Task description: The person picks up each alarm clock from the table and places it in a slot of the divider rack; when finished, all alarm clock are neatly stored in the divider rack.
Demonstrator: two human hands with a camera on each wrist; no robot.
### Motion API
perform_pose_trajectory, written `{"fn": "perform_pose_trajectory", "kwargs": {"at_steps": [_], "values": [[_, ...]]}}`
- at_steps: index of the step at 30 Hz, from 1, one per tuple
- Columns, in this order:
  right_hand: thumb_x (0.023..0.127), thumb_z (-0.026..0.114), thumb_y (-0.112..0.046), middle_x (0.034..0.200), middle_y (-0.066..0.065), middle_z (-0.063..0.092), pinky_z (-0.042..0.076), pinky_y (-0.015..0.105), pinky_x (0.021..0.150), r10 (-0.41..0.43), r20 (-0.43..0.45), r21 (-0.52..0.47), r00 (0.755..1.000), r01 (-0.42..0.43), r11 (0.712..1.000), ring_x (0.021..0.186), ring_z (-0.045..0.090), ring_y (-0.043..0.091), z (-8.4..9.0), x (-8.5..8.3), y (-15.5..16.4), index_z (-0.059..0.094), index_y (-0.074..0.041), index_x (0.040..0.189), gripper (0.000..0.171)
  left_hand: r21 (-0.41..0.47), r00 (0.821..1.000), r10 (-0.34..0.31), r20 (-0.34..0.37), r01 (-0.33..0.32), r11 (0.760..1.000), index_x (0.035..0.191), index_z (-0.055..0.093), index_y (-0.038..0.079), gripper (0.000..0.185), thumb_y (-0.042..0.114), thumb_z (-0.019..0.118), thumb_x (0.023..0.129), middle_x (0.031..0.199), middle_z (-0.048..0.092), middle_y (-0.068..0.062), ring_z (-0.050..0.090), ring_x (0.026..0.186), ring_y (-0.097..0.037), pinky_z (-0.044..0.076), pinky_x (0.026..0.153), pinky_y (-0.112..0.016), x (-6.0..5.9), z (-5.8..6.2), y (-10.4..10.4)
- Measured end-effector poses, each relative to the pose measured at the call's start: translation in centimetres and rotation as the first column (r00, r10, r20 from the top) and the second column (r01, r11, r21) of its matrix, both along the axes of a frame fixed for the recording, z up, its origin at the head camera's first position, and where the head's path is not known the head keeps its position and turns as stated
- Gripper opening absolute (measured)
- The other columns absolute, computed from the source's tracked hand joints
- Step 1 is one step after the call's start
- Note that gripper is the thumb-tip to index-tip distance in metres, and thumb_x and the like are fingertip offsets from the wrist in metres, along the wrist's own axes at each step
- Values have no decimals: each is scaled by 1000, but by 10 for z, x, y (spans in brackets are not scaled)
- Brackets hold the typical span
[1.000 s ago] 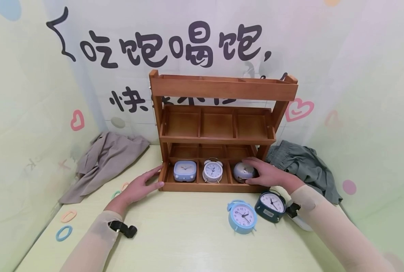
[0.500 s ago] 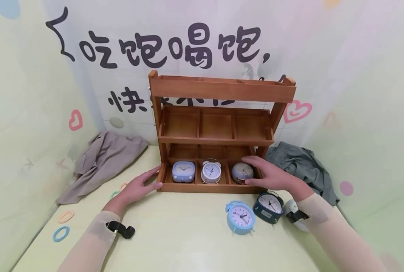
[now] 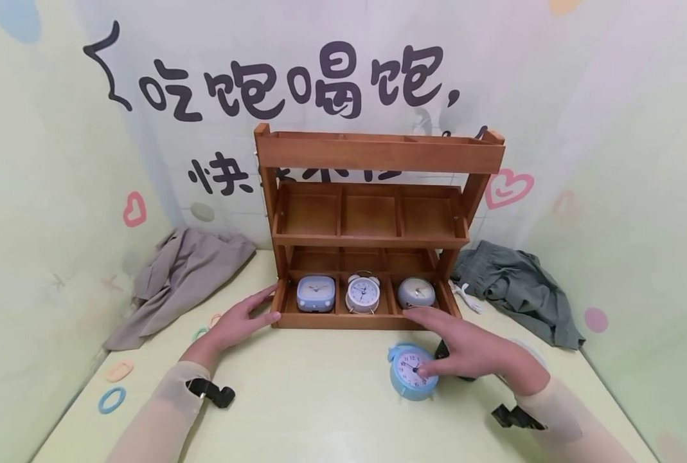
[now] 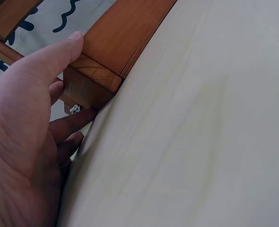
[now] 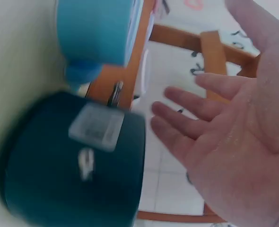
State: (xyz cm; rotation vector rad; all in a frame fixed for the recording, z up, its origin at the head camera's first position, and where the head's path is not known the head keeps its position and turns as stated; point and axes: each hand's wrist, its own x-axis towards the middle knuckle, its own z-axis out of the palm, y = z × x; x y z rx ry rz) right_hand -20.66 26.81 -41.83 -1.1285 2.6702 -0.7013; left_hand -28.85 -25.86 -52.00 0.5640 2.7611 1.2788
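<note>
My left hand (image 3: 236, 329) rests against the left front corner of a brown wooden shelf rack (image 3: 380, 153). In the left wrist view its thumb touches the front and its fingers lie along the side. My right hand (image 3: 473, 350), fingers extended, is over a dark green alarm clock (image 5: 49, 161), mostly hidden in the head view. Its thumb overlaps a light blue alarm clock (image 3: 407, 388) on the table. Along the rack's bottom tier sit a blue square clock (image 3: 315, 302), a white twin-bell clock (image 3: 363, 294) and a grey round clock (image 3: 416, 292), one per compartment.
A pale round object (image 3: 529, 350) shows partly behind my right wrist. Mauve cloth (image 3: 189, 276) lies at the left, dark green cloth (image 3: 517, 289) and a white cord (image 3: 467, 297) at the right. Loose rings, one of them blue (image 3: 112, 400), lie on the table's left side.
My right hand has let go of the grey round clock, leaving it in the right compartment, and has moved down and toward me over the dark green clock. The left hand stays put.
</note>
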Motion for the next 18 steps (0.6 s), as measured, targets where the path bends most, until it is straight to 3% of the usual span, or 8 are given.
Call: {"fn": "perform_pose_trajectory", "kwargs": {"at_steps": [4,8,18], "values": [[91,84,-70,174,7,42,49,60,117,6,44,74,999,-9,997,154,49,33,-3,13,-6,43,-18,172,105,-1,1000,13,4,-13,1000,175,37,39,79,57,72,107,175,44,-9,40,162,-40,30,128,-69,3,-2,1],[86,89,-69,171,6,46,52,59,115,-5,79,140,997,-6,990,148,54,31,-5,21,-13,44,-17,171,110,9,1000,18,9,-18,1000,175,38,38,79,57,72,106,175,45,-9,40,161,-40,31,128,-70,5,-2,3],[80,96,-64,166,7,53,53,60,114,-38,75,241,997,19,970,145,58,32,-15,22,-20,50,-16,168,109,0,1000,24,7,-24,1000,175,37,38,80,58,72,106,173,47,-10,41,161,-40,31,128,-70,4,-1,3]]}}
